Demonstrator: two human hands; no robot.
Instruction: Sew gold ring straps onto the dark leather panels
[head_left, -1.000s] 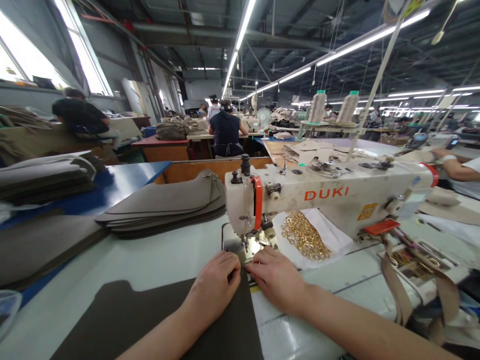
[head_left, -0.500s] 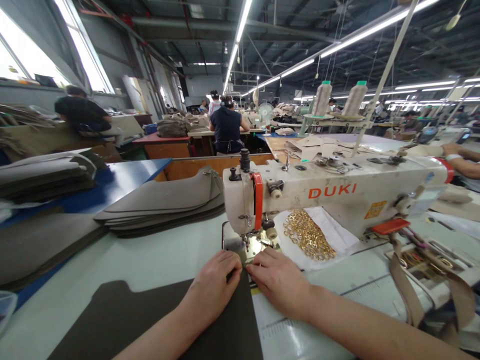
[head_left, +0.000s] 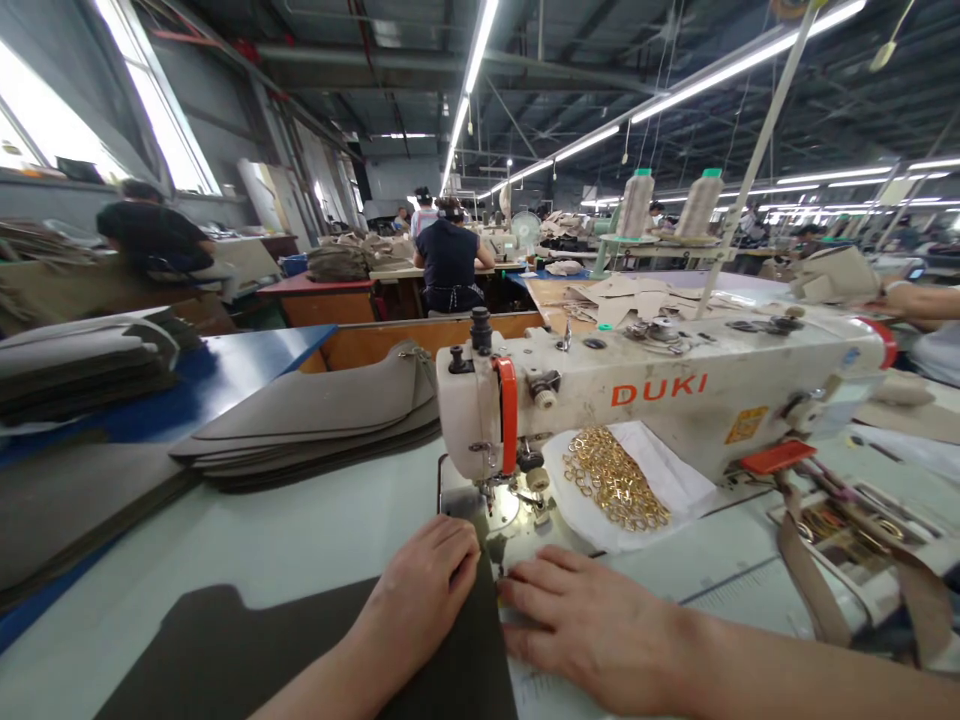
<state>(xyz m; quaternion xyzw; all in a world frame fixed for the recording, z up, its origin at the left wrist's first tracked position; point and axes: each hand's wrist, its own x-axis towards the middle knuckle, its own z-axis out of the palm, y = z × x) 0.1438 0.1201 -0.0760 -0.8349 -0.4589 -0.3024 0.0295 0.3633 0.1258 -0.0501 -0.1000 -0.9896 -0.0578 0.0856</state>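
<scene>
A dark grey panel of material (head_left: 247, 650) lies flat on the sewing table in front of me, its far right corner near the needle of a white DUKI sewing machine (head_left: 660, 385). My left hand (head_left: 424, 595) rests on that corner with the fingers curled down onto it. Beside the panel's right edge, my right hand (head_left: 592, 625) lies flat on the table, fingers stretched out and pointing left so the tips touch the edge. The needle and presser foot (head_left: 491, 490) stand just beyond my fingertips.
A pile of gold metal rings (head_left: 615, 478) sits on white cloth under the machine arm. Stacked grey panels (head_left: 307, 420) lie at the left rear, more on a blue table (head_left: 90, 360). Tan straps (head_left: 840, 590) hang at right. Other people sit at tables behind.
Both hands have drawn back toward me with the panel's corner, away from the needle. My right hand has flattened out and now lies lower on the table.
</scene>
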